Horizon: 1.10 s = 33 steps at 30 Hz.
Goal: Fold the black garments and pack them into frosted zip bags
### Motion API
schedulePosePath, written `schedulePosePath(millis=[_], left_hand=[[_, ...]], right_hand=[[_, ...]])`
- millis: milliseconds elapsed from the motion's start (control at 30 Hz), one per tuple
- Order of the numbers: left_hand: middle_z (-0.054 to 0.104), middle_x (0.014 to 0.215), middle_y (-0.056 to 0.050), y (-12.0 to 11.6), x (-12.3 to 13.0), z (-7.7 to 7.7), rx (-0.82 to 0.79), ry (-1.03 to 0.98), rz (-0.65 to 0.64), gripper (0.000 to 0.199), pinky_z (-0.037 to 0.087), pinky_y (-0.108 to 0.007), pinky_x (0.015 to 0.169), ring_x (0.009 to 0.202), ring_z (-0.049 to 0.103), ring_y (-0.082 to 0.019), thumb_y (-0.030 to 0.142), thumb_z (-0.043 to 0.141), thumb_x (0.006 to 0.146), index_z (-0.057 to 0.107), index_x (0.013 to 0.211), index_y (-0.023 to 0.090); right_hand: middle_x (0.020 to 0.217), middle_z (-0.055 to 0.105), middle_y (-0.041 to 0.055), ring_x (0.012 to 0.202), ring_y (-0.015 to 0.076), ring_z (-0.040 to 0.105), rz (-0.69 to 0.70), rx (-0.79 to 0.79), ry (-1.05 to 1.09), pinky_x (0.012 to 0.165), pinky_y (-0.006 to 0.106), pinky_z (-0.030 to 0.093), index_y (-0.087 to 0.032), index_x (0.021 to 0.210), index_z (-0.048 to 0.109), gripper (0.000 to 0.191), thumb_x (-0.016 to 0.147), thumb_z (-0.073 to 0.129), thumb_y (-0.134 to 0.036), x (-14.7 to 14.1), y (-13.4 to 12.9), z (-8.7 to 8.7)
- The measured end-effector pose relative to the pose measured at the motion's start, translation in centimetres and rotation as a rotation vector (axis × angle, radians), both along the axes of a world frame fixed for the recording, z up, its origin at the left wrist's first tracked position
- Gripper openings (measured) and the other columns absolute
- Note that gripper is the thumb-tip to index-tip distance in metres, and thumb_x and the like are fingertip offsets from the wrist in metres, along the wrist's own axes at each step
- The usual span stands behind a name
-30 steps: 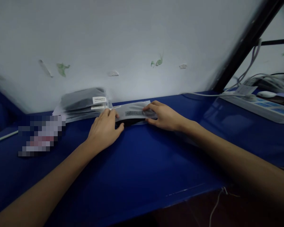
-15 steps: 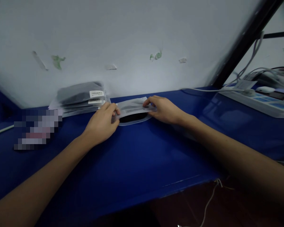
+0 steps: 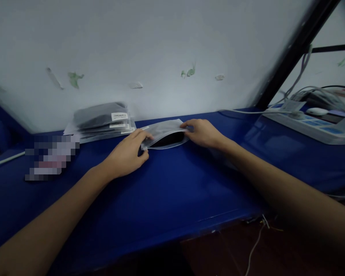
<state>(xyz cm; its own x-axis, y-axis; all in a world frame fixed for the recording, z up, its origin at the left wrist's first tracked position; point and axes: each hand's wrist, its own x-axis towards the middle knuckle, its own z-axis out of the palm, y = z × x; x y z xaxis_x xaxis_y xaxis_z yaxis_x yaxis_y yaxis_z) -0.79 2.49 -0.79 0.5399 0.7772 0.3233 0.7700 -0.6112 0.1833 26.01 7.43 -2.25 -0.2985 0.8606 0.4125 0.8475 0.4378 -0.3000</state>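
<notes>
One grey translucent bag [image 3: 165, 125], lying flat on the blue table [image 3: 172, 191] near the foot of the pale wall [image 3: 161, 42], between our two hands; its mouth faces us and gapes in a lens shape, dark within.
Left hand [image 3: 129, 153]: we lay its fingers over the bag's left end, thumb set apart on the near side, the corner of the bag between; whether the thumb presses, we cannot tell.
Right hand [image 3: 204, 133]: we hold the bag's right corner, fingertips and thumb drawn close about the edge of the mouth.
One stack of similar bags [image 3: 99, 115], just beyond our left hand and beside the wall; we note a white printed label [image 3: 119, 116] on the uppermost, its text too small to read.
One pixelated item [image 3: 53, 159], on the table to the left of the stack, its nature hidden from us.
One pale device with blue panels [image 3: 319, 128], on the table well to our right, bearing a small white rounded object [image 3: 317, 111]; grey cables [image 3: 330, 94] lie heaped behind, beside a dark slanting post [image 3: 299, 50]
</notes>
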Motion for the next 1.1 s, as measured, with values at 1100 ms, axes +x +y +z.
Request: schedulePosePath(millis=[1100], left_hand=[[0.064, 0.091, -0.004, -1.2, 1.8, 0.5, 0.382, -0.050, -0.024, 0.016, 0.049, -0.032, 0.074, 0.080, 0.063, -0.018, 0.020, 0.037, 0.099, 0.051, 0.091, 0.019]], right_hand=[[0.099, 0.066, 0.0077, 0.091, 0.0218, 0.052, 0.368, 0.505, -0.162, 0.081, 0.037, 0.038, -0.020, 0.093, 0.064, 0.022, 0.098, 0.047, -0.034, -3.8, -3.3, 1.5]])
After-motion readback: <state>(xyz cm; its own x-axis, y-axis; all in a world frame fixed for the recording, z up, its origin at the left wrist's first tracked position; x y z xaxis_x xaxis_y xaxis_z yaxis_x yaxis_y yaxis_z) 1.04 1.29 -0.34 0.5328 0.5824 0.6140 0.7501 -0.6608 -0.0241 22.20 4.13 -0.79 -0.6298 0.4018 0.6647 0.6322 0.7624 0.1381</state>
